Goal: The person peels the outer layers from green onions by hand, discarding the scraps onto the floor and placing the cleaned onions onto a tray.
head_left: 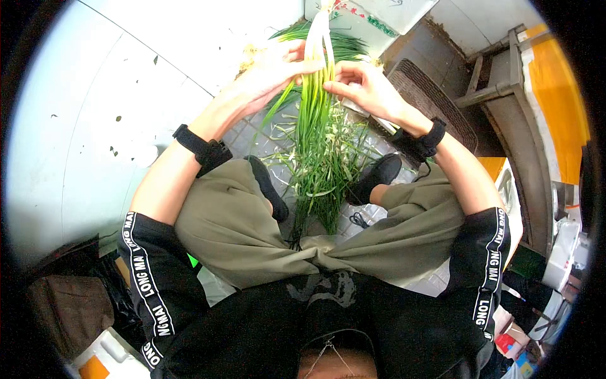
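Note:
A bunch of long green stalks (314, 101) with pale ends upward hangs between my hands, its leaves trailing down toward the floor. My left hand (278, 71) is wrapped round the bunch just below the white part. On the other side, my right hand (358, 83) has thumb and forefinger close together at the bunch's edge, pinching a yellowish leaf. Behind the hands lies a pile of green stalks (344, 45). Loose leaves and pale trimmings (325, 148) are scattered on the floor between my shoes.
A white foam box (379, 25) stands behind the pile. At the right are a dark ribbed mat (435, 101) and a wooden frame (514, 82). A white wall or panel (82, 126) fills the left side. Black shoes (379, 179) flank the trimmings.

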`<action>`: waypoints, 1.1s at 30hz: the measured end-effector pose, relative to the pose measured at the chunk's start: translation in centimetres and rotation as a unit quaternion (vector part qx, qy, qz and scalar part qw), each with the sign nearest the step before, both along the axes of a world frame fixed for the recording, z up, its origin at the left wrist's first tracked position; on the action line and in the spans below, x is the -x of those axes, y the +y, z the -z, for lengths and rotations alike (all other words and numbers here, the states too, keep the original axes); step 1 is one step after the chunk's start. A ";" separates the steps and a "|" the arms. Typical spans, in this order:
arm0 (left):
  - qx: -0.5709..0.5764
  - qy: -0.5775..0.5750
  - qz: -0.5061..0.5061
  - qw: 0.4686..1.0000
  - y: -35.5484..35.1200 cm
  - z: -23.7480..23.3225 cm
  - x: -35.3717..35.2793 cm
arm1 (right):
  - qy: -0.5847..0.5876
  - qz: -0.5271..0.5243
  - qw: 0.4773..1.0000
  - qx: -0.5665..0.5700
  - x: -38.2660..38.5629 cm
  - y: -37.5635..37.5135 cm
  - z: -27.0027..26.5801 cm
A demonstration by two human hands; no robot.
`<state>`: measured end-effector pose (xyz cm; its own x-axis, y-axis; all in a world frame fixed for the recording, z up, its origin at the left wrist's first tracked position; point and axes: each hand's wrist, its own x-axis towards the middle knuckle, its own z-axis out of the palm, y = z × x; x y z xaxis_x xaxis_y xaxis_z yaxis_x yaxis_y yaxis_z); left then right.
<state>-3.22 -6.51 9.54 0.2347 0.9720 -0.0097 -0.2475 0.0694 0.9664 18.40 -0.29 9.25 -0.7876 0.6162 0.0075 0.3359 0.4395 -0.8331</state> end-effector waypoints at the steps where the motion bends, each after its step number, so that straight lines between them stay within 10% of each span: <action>1: 0.000 0.000 0.000 1.000 0.1 0.1 0.2 | 0.031 0.007 0.998 0.057 0.0 0.0 0.0; 6: -0.012 0.057 -0.073 0.996 -0.3 -0.5 0.2 | 0.092 0.026 0.989 0.109 -0.2 -0.2 0.1; 11: 0.015 0.029 -0.076 0.997 0.0 -0.2 0.1 | 0.073 0.105 0.962 -0.241 0.0 -1.5 -0.7; 33: -0.029 0.111 -0.095 0.989 0.1 0.7 -1.4 | -0.032 0.014 0.904 -0.426 0.6 -1.3 -2.1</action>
